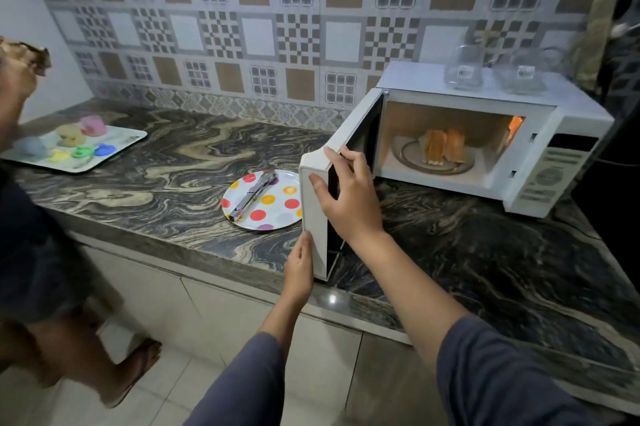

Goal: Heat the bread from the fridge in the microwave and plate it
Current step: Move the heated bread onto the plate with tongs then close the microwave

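A white microwave stands on the marble counter with its door swung open and its inside lit. Two slices of bread stand on the glass turntable inside. My right hand grips the door's free edge, thumb on the outer face and fingers over the top. My left hand rests with straight fingers against the door's lower edge. A white plate with coloured dots lies left of the door, with metal tongs on it.
A white tray with several pastel cups and small coloured items sits at the counter's left end. Two glass jars stand on top of the microwave. Another person stands at the left, close to the counter.
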